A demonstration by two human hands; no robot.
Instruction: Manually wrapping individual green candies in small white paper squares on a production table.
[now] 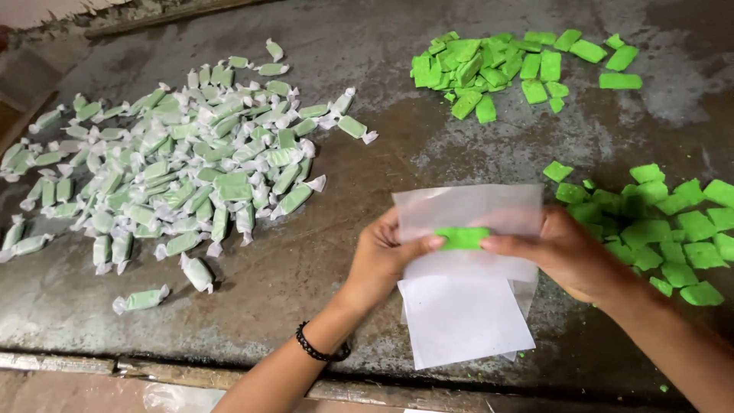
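Your left hand (pixel 382 256) and right hand (pixel 562 252) pinch a green candy piece (pixel 462 238) inside a translucent wrapper sheet (pixel 470 222), near centre of the grey worktop (pixel 321 268), above a stack of wrapper sheets (pixel 462 317). Wrapped candies (pixel 183 160) lie left, bare pieces (pixel 665 229) right. You seem mid-wrap; rolling and twisting the ends likely follows.

Both hands, left hand (pixel 382 256) & right hand (pixel 566 252), pinch 1 green candy piece (pixel 461 238) on translucent wrapper sheet (pixel 470 210); wrapped candies pile (pixel 168 160) at left, 2 unwrapped green heaps (pixel 497 65) at right.
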